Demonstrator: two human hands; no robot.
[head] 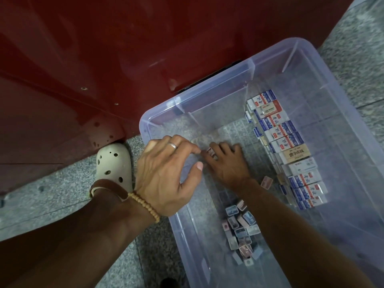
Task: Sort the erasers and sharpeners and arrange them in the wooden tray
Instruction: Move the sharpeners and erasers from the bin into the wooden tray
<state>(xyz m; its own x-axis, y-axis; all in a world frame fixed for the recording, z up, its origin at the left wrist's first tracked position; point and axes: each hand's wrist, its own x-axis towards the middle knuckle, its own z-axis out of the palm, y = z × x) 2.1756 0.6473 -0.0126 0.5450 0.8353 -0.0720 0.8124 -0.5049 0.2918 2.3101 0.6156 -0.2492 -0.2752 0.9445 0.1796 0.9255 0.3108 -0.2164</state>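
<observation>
Both hands met at the middle of the frame inside a clear plastic bin (pixel 158 113) on the stone floor. The right hand (pixel 226 161) pinched a small sharpener (pixel 211 152) between curled fingers, probably to line it up. The left hand (pixel 166 173) hovered loosely curled, gripping nothing. Erasers (pixel 286 142) stood in a neat row along the right side; loose sharpeners (pixel 241 231) lay heaped at lower centre. No wooden tray showed.
</observation>
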